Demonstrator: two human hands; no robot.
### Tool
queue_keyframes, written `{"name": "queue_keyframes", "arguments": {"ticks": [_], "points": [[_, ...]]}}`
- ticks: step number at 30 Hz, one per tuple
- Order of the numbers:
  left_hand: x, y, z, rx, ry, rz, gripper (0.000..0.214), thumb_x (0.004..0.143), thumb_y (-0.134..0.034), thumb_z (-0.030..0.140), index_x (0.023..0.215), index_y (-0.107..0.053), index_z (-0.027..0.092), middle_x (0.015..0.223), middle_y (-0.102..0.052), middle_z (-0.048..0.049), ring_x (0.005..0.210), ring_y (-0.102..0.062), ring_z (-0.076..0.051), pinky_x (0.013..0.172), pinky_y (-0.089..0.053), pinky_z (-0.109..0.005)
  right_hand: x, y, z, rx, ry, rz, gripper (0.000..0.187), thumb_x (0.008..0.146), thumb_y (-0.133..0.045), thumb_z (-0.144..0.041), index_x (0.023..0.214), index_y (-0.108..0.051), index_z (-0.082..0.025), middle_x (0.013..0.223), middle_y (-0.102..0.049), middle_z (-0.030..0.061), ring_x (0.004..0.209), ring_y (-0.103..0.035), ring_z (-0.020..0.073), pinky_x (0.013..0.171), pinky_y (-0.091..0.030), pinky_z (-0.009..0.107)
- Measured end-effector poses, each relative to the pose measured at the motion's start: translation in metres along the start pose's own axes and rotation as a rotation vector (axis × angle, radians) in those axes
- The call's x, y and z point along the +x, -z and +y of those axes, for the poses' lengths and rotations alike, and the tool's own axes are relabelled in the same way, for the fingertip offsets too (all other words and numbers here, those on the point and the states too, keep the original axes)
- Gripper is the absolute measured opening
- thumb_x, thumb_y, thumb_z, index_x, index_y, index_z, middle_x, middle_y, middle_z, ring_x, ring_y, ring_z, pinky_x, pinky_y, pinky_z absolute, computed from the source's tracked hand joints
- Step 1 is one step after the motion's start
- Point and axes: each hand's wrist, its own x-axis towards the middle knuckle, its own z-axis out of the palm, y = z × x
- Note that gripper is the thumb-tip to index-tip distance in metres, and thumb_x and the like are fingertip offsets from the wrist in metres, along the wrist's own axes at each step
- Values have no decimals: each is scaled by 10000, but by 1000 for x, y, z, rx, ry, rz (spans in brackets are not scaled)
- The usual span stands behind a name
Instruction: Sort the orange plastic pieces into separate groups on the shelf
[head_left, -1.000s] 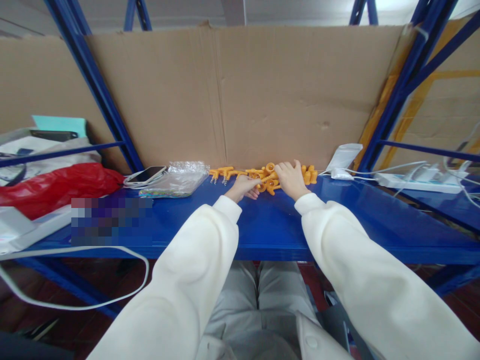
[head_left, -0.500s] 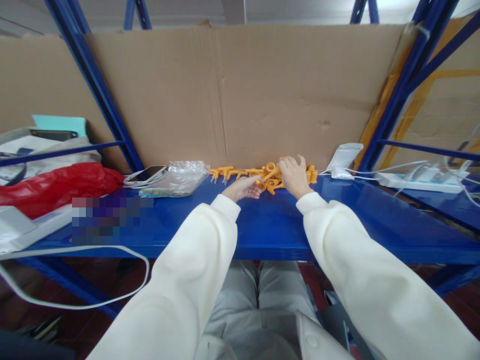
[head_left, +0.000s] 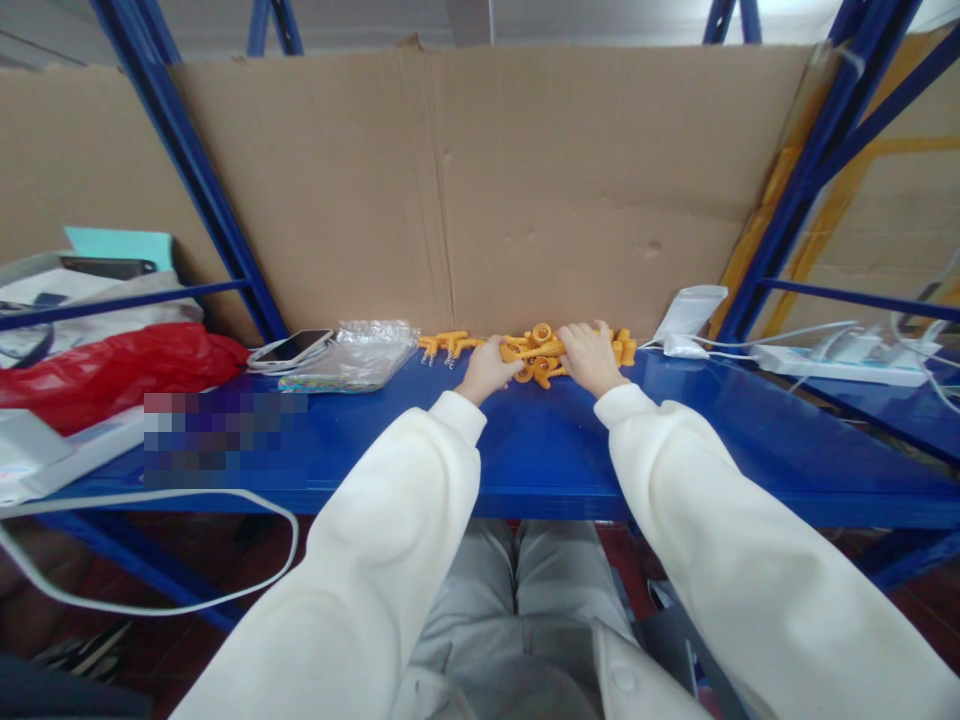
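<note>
In front of the brown cardboard sheet (head_left: pixel 600 200), left hand (head_left: pixel 484 374) and right hand (head_left: pixel 591 358) have fingers grasping a long orange plastic-looking piece (head_left: pixel 541 350), probably light, stiff, best held near its ends.

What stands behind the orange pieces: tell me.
Behind the orange pieces stands a cardboard sheet; what it covers farther back cannot be seen. The right hand hides part of the pieces.

Loose off-white sleeves (head_left: pixel 390 530), gathered cuffs (head_left: pixel 459 416), pale grey trousers (head_left: pixel 555 570)
</note>
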Motion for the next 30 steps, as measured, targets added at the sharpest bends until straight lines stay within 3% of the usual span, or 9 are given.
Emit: {"name": "queue_keyframes", "arguments": {"ticks": [5,13,18,21,24,27,30], "points": [[1,-1,-1,-6,-13,42,578,810,-730,208,1356,-559,125,944,-774,-73,576,-676,-116,540,-504,-178,0,3,2,8,-31,10,288,898,-472,-123,1142,-626,-139,1104,-693,175,1086,-543,316,995,-299,469],[-3,1,14,-220,203,-70,558,919,-658,200,1431,-480,64,575,-664,25,468,-632,-112,553,-542,-197,2,6,3,7,-55,-7,329,944,-394,-97,1160,-637,-151,1145,-679,161,1103,-529,296,1018,-284,478],[-5,5,17,-359,294,-191,231,973,-603,278,1075,-682,86,525,-659,-7,483,-655,-118,602,-575,-213,3,4,3,-15,-74,33,356,922,-389,-68,1157,-639,-162,1162,-673,156,1116,-528,296,1052,-286,508],[-2,7,13,-408,356,-243,239,997,-554,293,936,-690,105,527,-665,-27,488,-658,-118,616,-584,-219,2,2,12,-18,-106,83,385,887,-409,-52,1178,-639,-157,1209,-658,168,1136,-523,304,1061,-297,520],[1,9,8,-418,378,-238,243,995,-552,300,930,-690,111,540,-672,-33,500,-665,-122,644,-597,-233,0,-4,26,44,-203,172,383,872,-456,-98,1210,-631,-143,1211,-647,192,1147,-510,333,1036,-326,543],[2,7,3,-399,352,-225,198,967,-595,277,911,-687,111,547,-674,-32,506,-669,-122,653,-602,-237,-3,-13,41,153,-388,245,333,907,-472,-212,1179,-647,-134,1227,-616,220,1148,-501,350,981,-374,549],[3,5,-2,-378,296,-215,181,954,-612,264,906,-680,104,547,-671,-29,499,-662,-118,628,-594,-227,-5,-18,52,210,-613,204,350,927,-491,-359,1118,-683,-137,1237,-591,226,1170,-490,364,961,-400,564]]}}
